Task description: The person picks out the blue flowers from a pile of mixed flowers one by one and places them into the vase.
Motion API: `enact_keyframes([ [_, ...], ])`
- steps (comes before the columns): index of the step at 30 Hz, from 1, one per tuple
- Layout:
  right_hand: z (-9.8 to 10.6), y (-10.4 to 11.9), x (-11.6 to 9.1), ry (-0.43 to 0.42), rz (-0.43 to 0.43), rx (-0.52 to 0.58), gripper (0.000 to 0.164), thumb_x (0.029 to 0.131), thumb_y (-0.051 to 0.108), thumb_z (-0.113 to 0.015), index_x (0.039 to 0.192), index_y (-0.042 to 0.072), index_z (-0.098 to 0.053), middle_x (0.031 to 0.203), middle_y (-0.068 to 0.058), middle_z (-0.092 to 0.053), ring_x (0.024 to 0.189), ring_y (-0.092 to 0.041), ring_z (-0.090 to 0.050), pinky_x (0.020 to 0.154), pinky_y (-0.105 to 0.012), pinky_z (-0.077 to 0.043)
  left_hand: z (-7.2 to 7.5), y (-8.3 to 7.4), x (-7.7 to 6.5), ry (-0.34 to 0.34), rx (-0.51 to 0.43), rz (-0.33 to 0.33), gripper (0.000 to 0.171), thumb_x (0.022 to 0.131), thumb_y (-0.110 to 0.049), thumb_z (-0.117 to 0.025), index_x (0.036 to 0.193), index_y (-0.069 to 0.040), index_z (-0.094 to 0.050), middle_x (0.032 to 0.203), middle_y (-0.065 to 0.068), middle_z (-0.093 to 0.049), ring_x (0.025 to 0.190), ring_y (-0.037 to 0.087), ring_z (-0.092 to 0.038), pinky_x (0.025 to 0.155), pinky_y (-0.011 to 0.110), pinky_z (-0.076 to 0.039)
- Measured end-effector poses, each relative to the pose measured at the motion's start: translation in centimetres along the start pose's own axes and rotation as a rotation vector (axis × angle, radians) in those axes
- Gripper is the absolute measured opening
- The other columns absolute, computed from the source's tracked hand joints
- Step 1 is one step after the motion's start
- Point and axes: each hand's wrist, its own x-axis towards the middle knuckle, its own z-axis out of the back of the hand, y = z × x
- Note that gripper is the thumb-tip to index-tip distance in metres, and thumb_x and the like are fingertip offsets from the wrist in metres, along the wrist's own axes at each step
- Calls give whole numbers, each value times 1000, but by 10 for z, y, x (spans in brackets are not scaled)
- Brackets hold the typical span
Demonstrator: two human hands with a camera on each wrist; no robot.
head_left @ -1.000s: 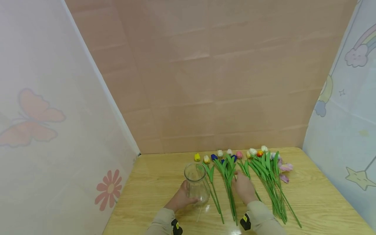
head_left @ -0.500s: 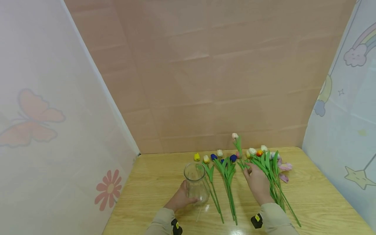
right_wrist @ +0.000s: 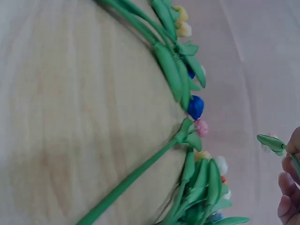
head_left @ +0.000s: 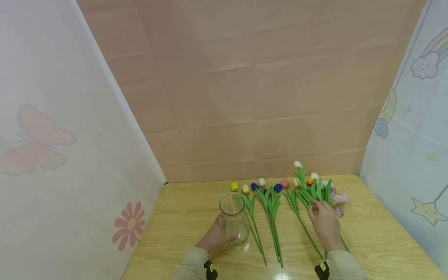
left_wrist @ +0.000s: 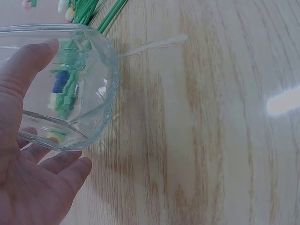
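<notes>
Head | left fingers [left_wrist: 75,172] curled round glass vase [head_left: 233,224] | right fingers [right_wrist: 291,186] pinching whitish tulip [head_left: 298,165] | blue tulips [head_left: 278,188] lying between

The right grip [head_left: 324,224] has carried a pale tulip [head_left: 298,165] rightward from the middle cluster [head_left: 271,200] toward the right-hand bunch [head_left: 319,189].

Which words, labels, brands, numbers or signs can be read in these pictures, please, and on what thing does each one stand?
None: no word, brand or number is readable in any view.
Black device on the left wrist: yellow patch, too small to tell whether it bears print.
Black device on the right wrist: the same.
Glass vase and tulips: no lettering seen.
Side sheets: drawings only, no lettering seen.
</notes>
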Motion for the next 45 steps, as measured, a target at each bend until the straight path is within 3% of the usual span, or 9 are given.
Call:
enact_keyframes([
  [4, -7, -9, -10, -2, 39, -12, 24, 77, -2, -73, 100, -8, -70, 75, -13, -58, 62, -24, -55, 48, -35, -49, -1, 1, 0, 1, -1, 13, 105, 80, -36, -80, 151, -1, -12, 153, 30, -21, 140, 48, -26, 110, 62, -28],
  [10, -18, -19, -26, 139, -19, -7, 25, 83, 2, -70, 106, -7, -69, 77, -9, -58, 59, -15, -49, 43, -24, -39, -3, 2, -2, 9, -2, 25, 109, 80, -37, -80, 151, 3, -8, 154, 33, -16, 140, 50, -22, 110, 63, -27],
  [17, -27, -23, -38, 129, 27, -47, 30, 80, 1, -72, 110, -2, -69, 73, -7, -58, 53, -10, -43, 41, -24, -34, -3, 1, -1, -1, 9, 9, 106, 79, -37, -80, 151, 0, -11, 153, 31, -21, 140, 48, -26, 110, 62, -29],
  [24, -24, -28, -45, 321, -66, -76, 30, 87, 8, -68, 116, 0, -65, 80, -11, -61, 54, -13, -46, 40, -24, -35, -2, -1, -1, -5, 19, 3, 105, 79, -36, -80, 151, 0, -12, 152, 31, -22, 139, 48, -28, 110, 61, -30],
  [32, -20, -31, -43, 516, -160, -139, 32, 89, 11, -65, 120, 4, -62, 90, -17, -64, 61, -28, -60, 41, -37, -44, -1, -1, -1, -10, 3, 13, 106, 79, -34, -81, 151, 1, -12, 152, 31, -22, 140, 48, -27, 110, 62, -28],
  [39, -23, -34, -42, 560, -161, -167, 29, 90, 13, -63, 118, 6, -62, 93, -20, -63, 57, -28, -58, 41, -38, -45, -1, -1, -1, -15, 6, 5, 104, 79, -32, -81, 150, 1, -13, 151, 32, -24, 139, 49, -28, 110, 62, -29],
  [45, -23, -31, -44, 516, -155, -147, 35, 91, 12, -61, 125, 4, -56, 100, -25, -60, 58, -25, -54, 40, -35, -41, -1, 0, 0, -13, 20, 4, 102, 79, -33, -81, 149, 2, -15, 150, 32, -26, 138, 49, -30, 109, 61, -30],
])
